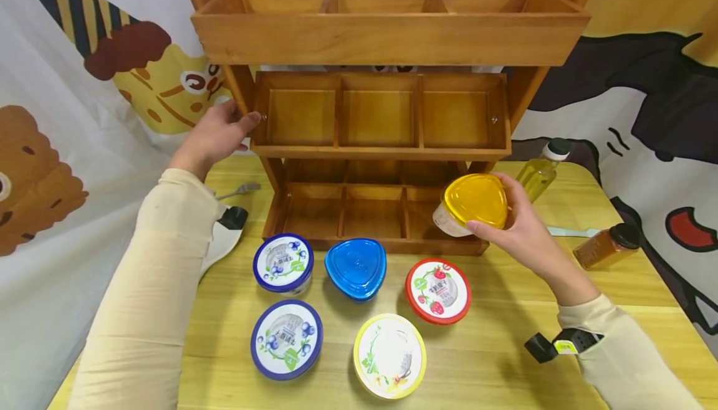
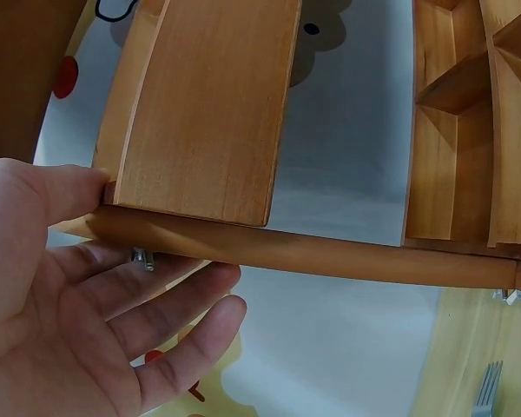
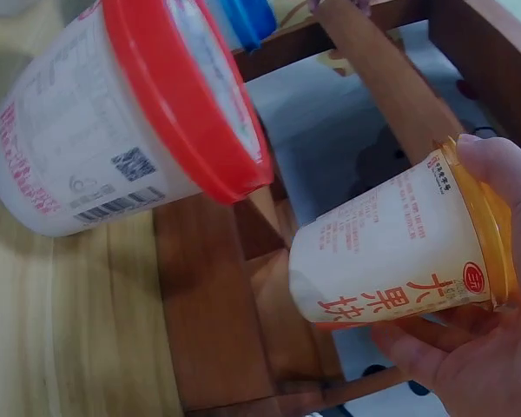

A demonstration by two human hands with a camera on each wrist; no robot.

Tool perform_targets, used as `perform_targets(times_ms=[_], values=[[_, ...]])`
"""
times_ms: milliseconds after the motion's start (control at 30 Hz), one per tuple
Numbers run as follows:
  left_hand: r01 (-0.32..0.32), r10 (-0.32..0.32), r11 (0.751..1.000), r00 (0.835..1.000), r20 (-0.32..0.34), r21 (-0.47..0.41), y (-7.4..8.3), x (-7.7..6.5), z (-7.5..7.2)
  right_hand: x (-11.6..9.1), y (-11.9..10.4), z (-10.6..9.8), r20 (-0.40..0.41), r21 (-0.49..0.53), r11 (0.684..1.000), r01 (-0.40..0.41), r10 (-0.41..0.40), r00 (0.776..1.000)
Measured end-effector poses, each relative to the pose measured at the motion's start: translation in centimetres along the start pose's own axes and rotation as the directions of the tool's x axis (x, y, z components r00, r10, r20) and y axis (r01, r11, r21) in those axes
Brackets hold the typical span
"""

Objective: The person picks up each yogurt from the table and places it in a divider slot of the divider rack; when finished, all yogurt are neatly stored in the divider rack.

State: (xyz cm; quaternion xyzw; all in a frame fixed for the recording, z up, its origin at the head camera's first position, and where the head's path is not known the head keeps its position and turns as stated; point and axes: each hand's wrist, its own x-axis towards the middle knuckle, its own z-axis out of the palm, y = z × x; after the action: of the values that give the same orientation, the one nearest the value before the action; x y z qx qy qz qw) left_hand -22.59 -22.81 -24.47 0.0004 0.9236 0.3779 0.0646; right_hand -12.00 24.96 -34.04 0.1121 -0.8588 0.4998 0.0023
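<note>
My right hand [image 1: 527, 229] grips a yogurt cup with a yellow lid [image 1: 475, 200], tilted in front of the bottom tier's right compartment. In the right wrist view, orange print shows on this cup's white side [image 3: 391, 248]. My left hand [image 1: 215, 133] holds the left side post of the wooden three-tier rack [image 1: 392, 39], thumb on the near side and fingers behind. The left wrist view shows that post [image 2: 330, 256] between thumb and fingers. On the table before the rack stand a red-lidded cup [image 1: 438, 291], a blue-lidded cup [image 1: 356, 268], a yellow-rimmed cup [image 1: 389, 356] and two blueberry cups [image 1: 287, 339].
Right of the rack are an oil bottle [image 1: 541, 170], a jar with a black lid [image 1: 607, 246] and a pale-handled utensil [image 1: 572, 232]. By my left forearm lie a fork [image 1: 241, 190] and a white utensil with a black end [image 1: 224, 238]. A printed cloth [image 1: 50, 55] hangs behind.
</note>
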Motion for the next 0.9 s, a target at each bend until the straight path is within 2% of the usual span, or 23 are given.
perform_targets(times_ms=[267, 433, 600, 900], values=[[0.0, 0.0, 1.0, 1.0, 0.0, -0.015, 0.1, 0.0, 0.3, 1.4, 1.0, 0.7, 0.034, -0.058, 0.997, -0.051, 0.053, 0.998], [-0.004, 0.004, 1.0, 1.0, 0.005, -0.02, 0.0, 0.0, 0.1, 2.2, 1.8, 1.2, 0.058, -0.059, 0.995, -0.079, 0.083, 0.995], [-0.013, 0.013, 1.0, 1.0, -0.003, -0.007, 0.0, 0.1, 0.0, 2.9, 2.4, 1.9, 0.069, -0.068, 0.994, -0.089, 0.093, 0.993], [0.007, -0.006, 0.999, 1.0, 0.019, -0.04, 0.1, 0.0, 0.0, 4.0, 3.0, 2.9, 0.078, -0.079, 0.992, -0.101, 0.107, 0.991]])
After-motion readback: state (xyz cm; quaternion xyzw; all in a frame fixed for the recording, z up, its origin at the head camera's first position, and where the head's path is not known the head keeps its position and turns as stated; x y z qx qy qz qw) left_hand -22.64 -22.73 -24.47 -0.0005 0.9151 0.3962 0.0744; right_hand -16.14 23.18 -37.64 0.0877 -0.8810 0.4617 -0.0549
